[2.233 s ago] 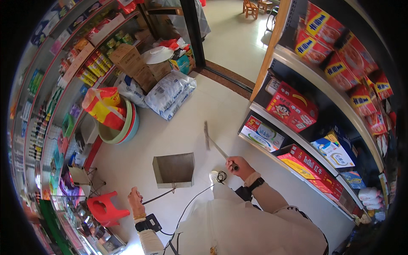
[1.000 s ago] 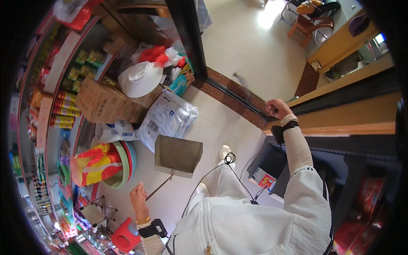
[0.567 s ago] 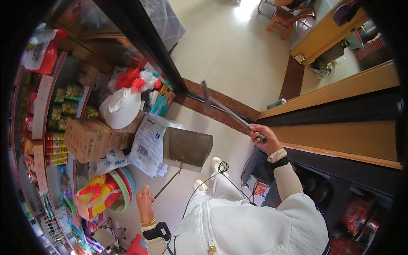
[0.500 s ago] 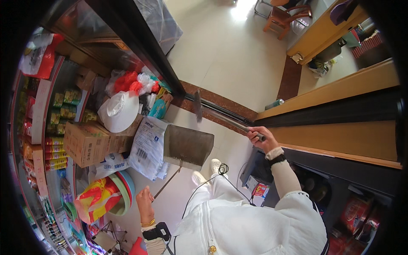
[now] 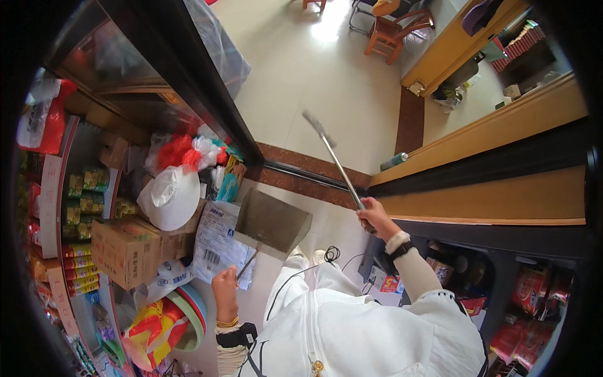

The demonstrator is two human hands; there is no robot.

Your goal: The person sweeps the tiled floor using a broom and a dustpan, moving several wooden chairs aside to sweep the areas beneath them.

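My right hand (image 5: 379, 220) is closed around the grey metal handle of a broom (image 5: 342, 169). Its slightly blurred bristle head reaches past the door track, over the pale tiles of the far room; whether it touches them I cannot tell. My left hand (image 5: 225, 293) grips the thin handle of a long-handled dustpan (image 5: 274, 220). The metal pan sits in front of my shoes, partly over a white printed plastic parcel (image 5: 212, 242). I cannot make out anything lying in the pan.
A dark door track (image 5: 308, 174) crosses ahead. On the left are a cardboard box (image 5: 127, 251), a white hat (image 5: 168, 198), stacked basins (image 5: 191, 317) and packed shelves. A can (image 5: 394, 161) lies by the wooden frame at right. Wooden chairs (image 5: 385, 38) stand farther off.
The broom head has swung from beside the door track, near the bags, out over the far room's floor. My left hand and the dustpan handle have shifted a little forward and right in view.
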